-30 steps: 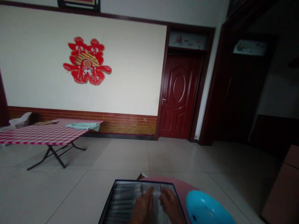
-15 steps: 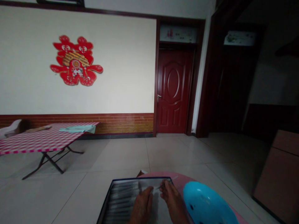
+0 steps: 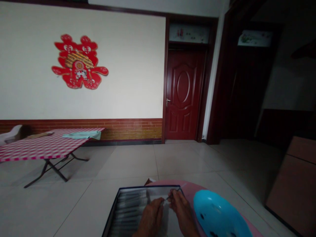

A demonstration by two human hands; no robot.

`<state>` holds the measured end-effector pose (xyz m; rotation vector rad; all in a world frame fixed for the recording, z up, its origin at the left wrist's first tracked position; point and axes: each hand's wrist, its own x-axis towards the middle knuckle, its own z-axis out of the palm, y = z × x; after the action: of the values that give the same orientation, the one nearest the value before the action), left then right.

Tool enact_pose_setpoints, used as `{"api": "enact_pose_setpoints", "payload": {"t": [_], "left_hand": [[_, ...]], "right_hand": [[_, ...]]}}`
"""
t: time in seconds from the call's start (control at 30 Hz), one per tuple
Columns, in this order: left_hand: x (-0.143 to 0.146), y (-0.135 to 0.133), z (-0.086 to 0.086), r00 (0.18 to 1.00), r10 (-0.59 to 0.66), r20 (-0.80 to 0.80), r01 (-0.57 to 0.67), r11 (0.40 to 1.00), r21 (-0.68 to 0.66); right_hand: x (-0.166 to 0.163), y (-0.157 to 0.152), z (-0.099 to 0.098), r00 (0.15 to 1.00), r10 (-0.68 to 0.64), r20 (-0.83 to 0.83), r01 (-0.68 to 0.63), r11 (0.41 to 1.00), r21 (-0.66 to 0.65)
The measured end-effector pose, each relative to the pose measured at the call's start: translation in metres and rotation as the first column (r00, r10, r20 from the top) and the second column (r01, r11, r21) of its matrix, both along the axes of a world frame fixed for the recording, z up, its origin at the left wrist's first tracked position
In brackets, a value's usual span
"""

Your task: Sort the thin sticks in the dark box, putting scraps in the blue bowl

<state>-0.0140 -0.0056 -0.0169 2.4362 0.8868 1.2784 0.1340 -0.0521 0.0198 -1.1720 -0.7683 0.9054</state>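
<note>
My left hand and my right hand are over a shallow box with a dark blue rim. Between my fingertips runs a thin dark rod, too small and blurred to name. My right fingers pinch it, and my left fingers are closed at its other end. On the box's left side lie rows of slim grey, stick-like pieces. Its pale floor shows around my hands. A blue plastic basin stands just right of my right hand, with a few small dark bits inside.
Box and basin rest on a pink round table. At the left is a folding table with a checked cloth and a pale green cloth on top. A brown cabinet stands at the right. A red door is shut ahead.
My left fingertips have come up to the near end of the thin rod, where a gap was before. My right hand has shifted only slightly. The view has tilted down a little.
</note>
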Motion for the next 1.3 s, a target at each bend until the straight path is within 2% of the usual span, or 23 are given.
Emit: {"api": "enact_pose_setpoints", "payload": {"t": [0.2,0.3,0.4,0.47,0.63,0.73,0.87,1.0,1.2,1.3], "left_hand": [[0.002,-0.009,0.021,0.995,-0.086,0.041,0.091,0.987,-0.135],[0.003,-0.011,0.032,0.986,-0.142,0.083,0.159,0.955,-0.25],[0.003,-0.01,0.037,0.977,-0.182,0.108,0.207,0.927,-0.313],[0.003,-0.009,0.036,0.982,-0.166,0.088,0.186,0.928,-0.322],[0.005,-0.007,0.029,0.998,-0.057,-0.037,0.043,0.949,-0.313],[0.004,-0.004,0.023,0.997,-0.069,-0.03,0.058,0.956,-0.287],[0.004,0.001,0.009,0.993,-0.109,0.051,0.118,0.971,-0.208],[0.005,0.003,0.0,0.991,-0.092,0.098,0.109,0.977,-0.184],[0.002,0.008,0.002,0.983,-0.147,0.113,0.163,0.976,-0.144],[0.0,0.01,0.002,0.984,-0.138,0.111,0.15,0.983,-0.102]], "right_hand": [[-0.008,-0.017,0.012,0.991,0.089,0.098,-0.085,0.995,-0.048],[-0.014,-0.019,0.018,0.976,0.164,0.146,-0.158,0.986,-0.055],[-0.017,-0.013,0.016,0.98,0.163,0.116,-0.155,0.985,-0.079],[-0.016,-0.008,0.012,0.989,0.129,0.074,-0.123,0.989,-0.08],[-0.003,0.0,0.003,0.998,-0.065,0.021,0.064,0.998,0.025],[0.001,0.004,0.001,0.992,-0.124,0.011,0.124,0.992,0.025],[-0.004,0.007,-0.001,0.995,-0.098,0.03,0.097,0.994,0.044],[-0.01,0.007,-0.003,0.993,-0.054,0.106,0.053,0.999,0.013],[-0.014,0.006,-0.006,0.926,-0.005,0.378,0.012,1.0,-0.015],[0.001,0.003,0.001,0.87,-0.035,0.491,0.027,0.999,0.023]]}}
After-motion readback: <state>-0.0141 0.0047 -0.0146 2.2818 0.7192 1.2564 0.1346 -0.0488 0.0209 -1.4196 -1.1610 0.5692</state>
